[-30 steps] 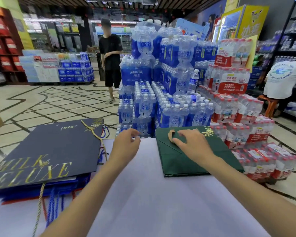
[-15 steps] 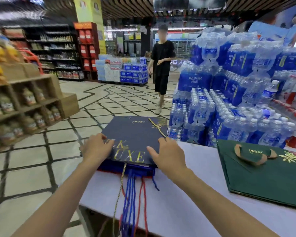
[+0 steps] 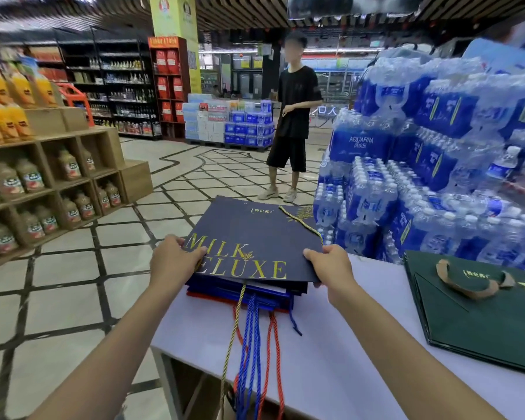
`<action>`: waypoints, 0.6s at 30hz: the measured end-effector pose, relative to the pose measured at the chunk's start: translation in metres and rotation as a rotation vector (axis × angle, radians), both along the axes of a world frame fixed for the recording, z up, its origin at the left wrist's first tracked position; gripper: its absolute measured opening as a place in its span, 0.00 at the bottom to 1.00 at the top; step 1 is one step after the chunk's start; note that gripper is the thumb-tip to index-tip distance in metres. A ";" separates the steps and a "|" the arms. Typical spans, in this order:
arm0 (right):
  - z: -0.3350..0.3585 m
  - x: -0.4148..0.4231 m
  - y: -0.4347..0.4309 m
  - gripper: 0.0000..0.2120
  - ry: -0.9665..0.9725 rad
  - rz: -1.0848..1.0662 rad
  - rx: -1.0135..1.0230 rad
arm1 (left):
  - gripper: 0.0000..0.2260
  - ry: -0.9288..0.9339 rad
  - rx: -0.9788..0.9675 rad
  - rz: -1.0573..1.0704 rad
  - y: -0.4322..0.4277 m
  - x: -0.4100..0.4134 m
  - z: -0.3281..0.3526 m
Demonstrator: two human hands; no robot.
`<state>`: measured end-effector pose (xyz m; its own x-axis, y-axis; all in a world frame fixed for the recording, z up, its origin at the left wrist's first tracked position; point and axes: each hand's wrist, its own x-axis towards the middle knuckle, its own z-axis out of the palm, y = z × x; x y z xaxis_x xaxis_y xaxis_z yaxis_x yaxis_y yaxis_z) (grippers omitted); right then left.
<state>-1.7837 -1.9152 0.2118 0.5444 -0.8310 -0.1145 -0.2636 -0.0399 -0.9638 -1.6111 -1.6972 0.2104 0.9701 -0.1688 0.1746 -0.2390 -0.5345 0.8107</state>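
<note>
Head view: the left hand [image 3: 172, 263] and right hand [image 3: 331, 268] each clasp a side edge of the navy bag [image 3: 255, 234], which lies flat on top of the stack [image 3: 246, 294]. The step appears to be taking the top bag off. The next move calls for lifting it clear of the stack, perhaps toward the green bag [image 3: 482, 316] right of the stack.

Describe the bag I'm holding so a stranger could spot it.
Start at the white table by the bottled-water packs. Flat bags are piled at its left end. The navy gift bag on top has gold MILK lettering; the green bag doesn't.
</note>
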 end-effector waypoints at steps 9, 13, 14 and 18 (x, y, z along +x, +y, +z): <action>0.033 -0.028 -0.026 0.15 -0.375 0.010 0.138 | 0.20 -0.045 -0.350 -0.024 -0.026 -0.020 0.030; 0.056 -0.068 -0.039 0.09 -0.496 0.091 0.293 | 0.20 0.032 -0.495 -0.166 -0.050 -0.029 0.044; 0.061 -0.080 -0.042 0.08 -0.489 0.115 0.307 | 0.18 0.054 -0.502 -0.204 -0.058 -0.032 0.045; 0.058 -0.120 -0.055 0.11 -0.529 0.065 0.265 | 0.12 0.169 -0.605 -0.314 -0.100 -0.052 0.045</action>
<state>-1.9034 -1.9700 0.2698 0.6332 -0.7739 -0.0128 0.2500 0.2201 -0.9429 -1.6627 -1.7968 0.2554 0.9137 -0.3659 0.1770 -0.1522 0.0958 0.9837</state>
